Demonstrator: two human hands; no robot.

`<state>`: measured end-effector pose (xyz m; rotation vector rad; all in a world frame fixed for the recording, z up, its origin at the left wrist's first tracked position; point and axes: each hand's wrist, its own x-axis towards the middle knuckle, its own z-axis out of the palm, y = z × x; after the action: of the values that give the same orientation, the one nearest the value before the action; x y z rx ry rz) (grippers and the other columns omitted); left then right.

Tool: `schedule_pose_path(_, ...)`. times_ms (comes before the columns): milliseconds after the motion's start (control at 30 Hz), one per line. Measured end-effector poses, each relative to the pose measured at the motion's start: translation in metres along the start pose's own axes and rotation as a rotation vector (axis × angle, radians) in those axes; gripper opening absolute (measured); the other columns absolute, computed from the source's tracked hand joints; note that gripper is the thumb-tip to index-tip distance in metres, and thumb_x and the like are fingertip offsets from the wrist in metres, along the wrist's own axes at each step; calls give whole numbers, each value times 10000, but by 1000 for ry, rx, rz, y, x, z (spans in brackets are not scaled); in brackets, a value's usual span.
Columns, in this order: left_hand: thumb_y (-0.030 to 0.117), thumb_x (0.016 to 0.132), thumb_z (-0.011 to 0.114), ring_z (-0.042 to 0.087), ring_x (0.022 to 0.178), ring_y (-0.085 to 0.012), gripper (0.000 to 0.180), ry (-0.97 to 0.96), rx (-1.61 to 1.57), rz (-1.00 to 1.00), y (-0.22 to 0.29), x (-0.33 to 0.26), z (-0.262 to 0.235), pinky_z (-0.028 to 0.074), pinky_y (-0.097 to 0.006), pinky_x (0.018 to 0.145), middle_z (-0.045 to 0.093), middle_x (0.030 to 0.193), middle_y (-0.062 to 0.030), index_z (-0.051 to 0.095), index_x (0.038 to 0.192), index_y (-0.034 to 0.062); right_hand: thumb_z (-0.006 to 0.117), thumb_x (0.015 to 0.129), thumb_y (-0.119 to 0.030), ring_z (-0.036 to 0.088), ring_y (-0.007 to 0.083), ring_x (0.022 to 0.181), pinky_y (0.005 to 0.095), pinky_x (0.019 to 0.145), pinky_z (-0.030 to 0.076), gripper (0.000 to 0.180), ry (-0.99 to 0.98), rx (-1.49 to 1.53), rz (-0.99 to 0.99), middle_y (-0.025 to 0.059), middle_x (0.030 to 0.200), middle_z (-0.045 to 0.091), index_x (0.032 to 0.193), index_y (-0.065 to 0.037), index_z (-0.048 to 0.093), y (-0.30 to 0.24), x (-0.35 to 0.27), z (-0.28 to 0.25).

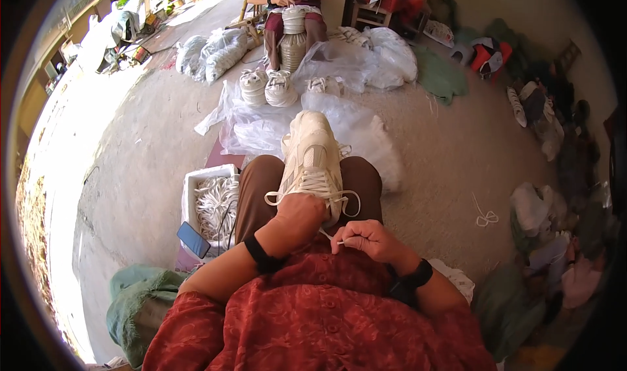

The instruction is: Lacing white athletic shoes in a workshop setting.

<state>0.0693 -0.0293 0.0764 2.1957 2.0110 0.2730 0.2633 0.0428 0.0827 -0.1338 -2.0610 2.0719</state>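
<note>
2 hands work at the lap: the right hand is nearly closed, thumb and bent forefinger pinching 1 white lace that runs left toward the shoe, its other fingers folded into the palm. The left hand is curled over the near end of the shoe, knuckles up; its fingertips are hidden, so I cannot tell what they grip. 1 white shoe lies between the 2 knees of the brown trousers, toe pointing far, with 2 lace loops standing out, 1 on the left and 1 on the right. 1 black band circles the left wrist and another the right. Left of the knees sits 1 white box filled with white laces too tangled to count, and 1 phone rests at its near-left corner. On the floor to the right lies 1 loose loop of cord. Farther off, 3 pale shoes stand in a row by clear plastic sheeting. Beyond them sits 1 co-worker, with 1 ribbed container between the legs.
</note>
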Motion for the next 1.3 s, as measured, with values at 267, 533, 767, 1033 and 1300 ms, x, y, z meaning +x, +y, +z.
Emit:
schedule_pose_path(267,126,666,569,626,639,-334,108,132,128,-377,-36,-37,-20,501,-429,580,626,700,-174,588,605,38,497,916,-97,467,78,592,240,577,384,195,653,-36,22,4,618,498,726,-51,499,35,-51,-70)
schedule_pose_path(533,92,761,649,589,636,-316,74,464,-201,-60,-16,-15,-27,473,-395,582,592,707,-122,644,744,20,512,901,-111,418,59,514,225,484,338,215,156,83,191,2,569,480,698,-48,482,-17,-47,-24)
schedule_pose_path(767,211,729,630,650,705,-303,170,-142,117,-55,10,14,4,512,-384,616,642,721,-147,622,703,43,563,877,-127,415,55,501,214,467,330,206,185,204,184,-3,570,479,705,-43,490,-31,-68,-31)
schedule_pose_path(1033,106,727,573,625,687,-342,95,-8,201,-314,-40,-43,-40,492,-433,620,625,696,-162,607,660,47,662,811,-98,429,89,532,249,496,362,107,582,-495,225,22,580,493,802,-25,585,25,-92,-77)
schedule_pose_path(1300,102,713,637,622,689,-338,78,167,127,-609,-93,-122,-48,485,-413,636,630,700,-163,651,727,27,635,726,-41,532,298,638,407,596,419,6,753,-1189,163,137,668,538,731,-40,639,64,-132,-106)
